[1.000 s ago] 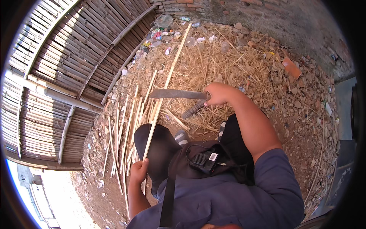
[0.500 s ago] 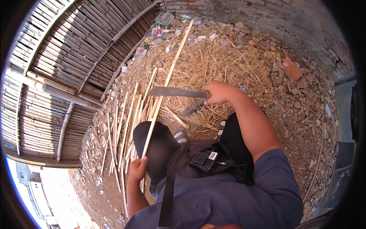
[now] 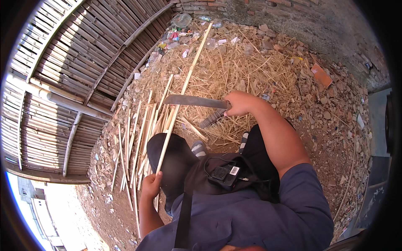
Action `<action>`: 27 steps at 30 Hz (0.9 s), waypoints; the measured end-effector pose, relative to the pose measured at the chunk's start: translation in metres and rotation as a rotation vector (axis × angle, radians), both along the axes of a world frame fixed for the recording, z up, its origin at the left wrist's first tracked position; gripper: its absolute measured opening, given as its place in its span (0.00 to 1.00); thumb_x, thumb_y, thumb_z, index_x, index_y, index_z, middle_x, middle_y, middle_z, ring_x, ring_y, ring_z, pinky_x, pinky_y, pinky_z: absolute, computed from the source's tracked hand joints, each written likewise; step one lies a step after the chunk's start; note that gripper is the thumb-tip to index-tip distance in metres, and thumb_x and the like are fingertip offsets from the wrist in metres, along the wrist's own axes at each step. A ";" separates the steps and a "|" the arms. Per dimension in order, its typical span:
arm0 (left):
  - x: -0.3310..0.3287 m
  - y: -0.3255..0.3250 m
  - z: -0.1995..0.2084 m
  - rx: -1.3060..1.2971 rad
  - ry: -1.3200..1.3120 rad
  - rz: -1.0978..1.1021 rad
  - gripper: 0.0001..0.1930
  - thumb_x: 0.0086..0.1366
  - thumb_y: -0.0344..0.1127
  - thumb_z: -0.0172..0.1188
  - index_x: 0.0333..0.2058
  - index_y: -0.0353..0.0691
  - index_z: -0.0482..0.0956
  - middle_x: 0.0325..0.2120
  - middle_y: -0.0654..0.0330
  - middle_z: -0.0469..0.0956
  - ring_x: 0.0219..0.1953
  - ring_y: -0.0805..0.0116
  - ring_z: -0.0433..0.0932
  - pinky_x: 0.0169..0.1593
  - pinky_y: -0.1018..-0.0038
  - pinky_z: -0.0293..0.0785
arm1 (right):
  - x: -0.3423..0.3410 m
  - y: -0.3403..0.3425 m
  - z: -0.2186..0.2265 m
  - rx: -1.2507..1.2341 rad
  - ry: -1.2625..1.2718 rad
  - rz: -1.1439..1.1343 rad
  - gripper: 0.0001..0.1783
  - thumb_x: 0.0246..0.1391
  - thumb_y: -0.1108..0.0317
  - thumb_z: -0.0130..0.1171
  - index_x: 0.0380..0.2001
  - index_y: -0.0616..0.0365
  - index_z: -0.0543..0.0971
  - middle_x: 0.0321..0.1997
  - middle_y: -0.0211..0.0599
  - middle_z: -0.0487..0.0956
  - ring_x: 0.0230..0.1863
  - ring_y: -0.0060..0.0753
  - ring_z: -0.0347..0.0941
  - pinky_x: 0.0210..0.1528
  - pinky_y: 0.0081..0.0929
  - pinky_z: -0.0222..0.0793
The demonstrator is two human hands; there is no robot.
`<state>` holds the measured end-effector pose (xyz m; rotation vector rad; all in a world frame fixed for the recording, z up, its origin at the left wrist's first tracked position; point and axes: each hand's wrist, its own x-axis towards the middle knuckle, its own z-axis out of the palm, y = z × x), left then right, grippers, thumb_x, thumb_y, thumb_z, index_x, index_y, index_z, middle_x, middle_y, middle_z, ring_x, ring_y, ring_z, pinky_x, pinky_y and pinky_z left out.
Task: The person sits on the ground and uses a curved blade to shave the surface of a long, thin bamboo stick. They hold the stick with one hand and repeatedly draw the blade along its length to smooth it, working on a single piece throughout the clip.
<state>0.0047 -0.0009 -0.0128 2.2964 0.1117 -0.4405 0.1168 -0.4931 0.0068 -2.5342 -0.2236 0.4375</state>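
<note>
My left hand [image 3: 151, 185] grips the near end of a long pale bamboo strip [image 3: 185, 85], beside my left knee. The strip slants up and away over the straw, its far end near the litter at the back. In my right hand [image 3: 241, 103] is a machete [image 3: 194, 101], its dark blade pointing left and lying across the strip about midway. Whether the blade presses into the strip, I cannot tell. Just below the right hand lies a dark ribbed rod-shaped thing [image 3: 212, 119]. Several more pale strips [image 3: 144, 125] lie on the ground left of my knee.
A heap of shavings [image 3: 234, 62] spreads ahead of my feet. Left stands a bamboo slat fence [image 3: 79, 54]; a brick wall [image 3: 301, 21] closes the back. Rubble, plastic litter [image 3: 173, 35] and an orange tile piece [image 3: 321, 75] lie about. A black device [image 3: 226, 176] with cables rests on my lap.
My right hand has come down very slightly toward me, still on the machete. The strip and my left hand look the same.
</note>
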 end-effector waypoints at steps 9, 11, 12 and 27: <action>0.001 0.004 -0.003 -0.020 0.028 -0.007 0.29 0.72 0.56 0.57 0.21 0.36 0.79 0.16 0.70 0.71 0.21 0.81 0.66 0.25 0.76 0.60 | 0.000 0.002 0.000 -0.011 0.020 0.001 0.25 0.48 0.52 0.72 0.42 0.59 0.83 0.35 0.48 0.83 0.40 0.49 0.81 0.42 0.43 0.74; 0.001 0.003 -0.002 -0.028 0.038 0.006 0.28 0.72 0.56 0.57 0.21 0.36 0.79 0.17 0.71 0.72 0.22 0.81 0.66 0.26 0.76 0.60 | 0.000 0.002 0.001 0.006 0.038 -0.007 0.25 0.48 0.51 0.72 0.43 0.59 0.83 0.36 0.49 0.83 0.41 0.49 0.81 0.43 0.43 0.74; 0.001 0.003 -0.002 -0.027 0.043 0.008 0.28 0.72 0.55 0.57 0.22 0.36 0.79 0.17 0.71 0.72 0.22 0.81 0.66 0.26 0.76 0.60 | 0.000 0.003 0.001 0.008 0.037 -0.006 0.25 0.48 0.51 0.72 0.43 0.59 0.83 0.36 0.48 0.83 0.41 0.49 0.81 0.43 0.43 0.74; 0.001 0.004 -0.003 -0.072 0.044 0.008 0.28 0.73 0.54 0.57 0.19 0.38 0.76 0.16 0.71 0.70 0.21 0.82 0.65 0.26 0.77 0.59 | 0.003 0.003 -0.008 0.020 0.024 0.007 0.25 0.48 0.51 0.72 0.43 0.57 0.83 0.36 0.45 0.83 0.40 0.48 0.80 0.43 0.42 0.73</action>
